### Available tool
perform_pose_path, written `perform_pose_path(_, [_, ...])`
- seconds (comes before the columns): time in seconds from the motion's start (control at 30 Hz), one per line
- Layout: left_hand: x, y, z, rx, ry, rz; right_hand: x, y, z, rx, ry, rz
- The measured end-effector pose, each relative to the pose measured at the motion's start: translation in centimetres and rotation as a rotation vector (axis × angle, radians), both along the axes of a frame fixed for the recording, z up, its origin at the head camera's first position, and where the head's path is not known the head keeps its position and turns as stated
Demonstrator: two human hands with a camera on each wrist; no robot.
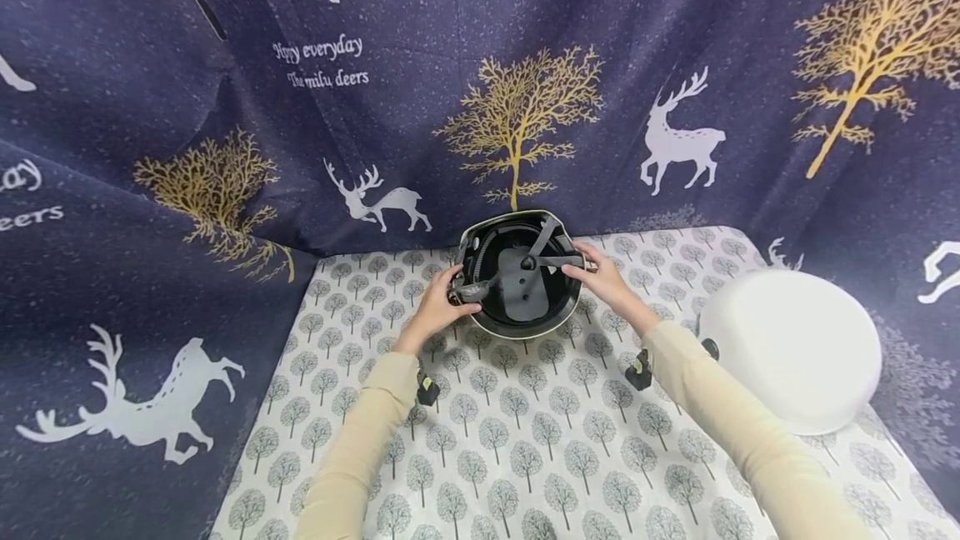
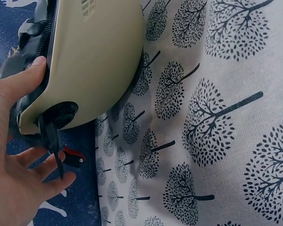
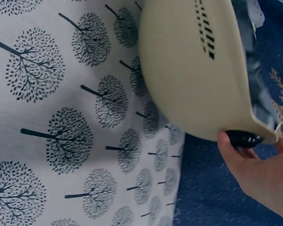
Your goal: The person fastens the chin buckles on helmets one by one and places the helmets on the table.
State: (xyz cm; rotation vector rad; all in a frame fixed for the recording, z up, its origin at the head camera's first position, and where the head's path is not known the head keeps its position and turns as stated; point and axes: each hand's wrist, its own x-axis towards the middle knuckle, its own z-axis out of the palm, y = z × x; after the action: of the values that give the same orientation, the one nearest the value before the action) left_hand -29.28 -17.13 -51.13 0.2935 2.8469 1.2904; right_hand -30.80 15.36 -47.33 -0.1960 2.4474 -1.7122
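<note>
A beige helmet (image 1: pixel 525 286) lies upside down near the back edge of the table, its black lining and crossed straps facing up. My left hand (image 1: pixel 438 304) grips its left rim, thumb over the edge. In the left wrist view a black strap (image 2: pixel 51 136) hangs by the fingers from a round black fitting, with a small red-and-black clip (image 2: pixel 74 157) near the fingertips. On the opposite rim my right hand (image 1: pixel 606 280) holds the helmet. The right wrist view shows its fingers at a black side fitting (image 3: pixel 244 139) below the vented beige shell (image 3: pixel 193 70).
A large, smooth white dome-shaped object (image 1: pixel 791 348) stands at the table's right side, beside the right forearm. The table (image 1: pixel 487 457) has a white cloth printed with grey trees. Dark blue curtain (image 1: pixel 405 98) with deer and trees hangs behind and at both sides.
</note>
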Motion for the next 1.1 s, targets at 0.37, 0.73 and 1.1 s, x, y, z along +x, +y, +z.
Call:
perform_pose_path(0.37, [0.1, 0.3, 0.1, 0.001, 0.040, 0.013, -0.2, -1.0, 1.1, 0.183, 0.248, 0.001])
perform_pose_path(0.73, [0.2, 0.8, 0.3, 0.042, 0.046, -0.009, 0.4, -2.7, 1.4, 0.193, 0.300, -0.007])
perform_pose_path(1.1, [0.4, 1.4, 0.5, 0.048, 0.028, 0.008, 0.4, -5.1, 0.9, 0.089, 0.280, 0.075])
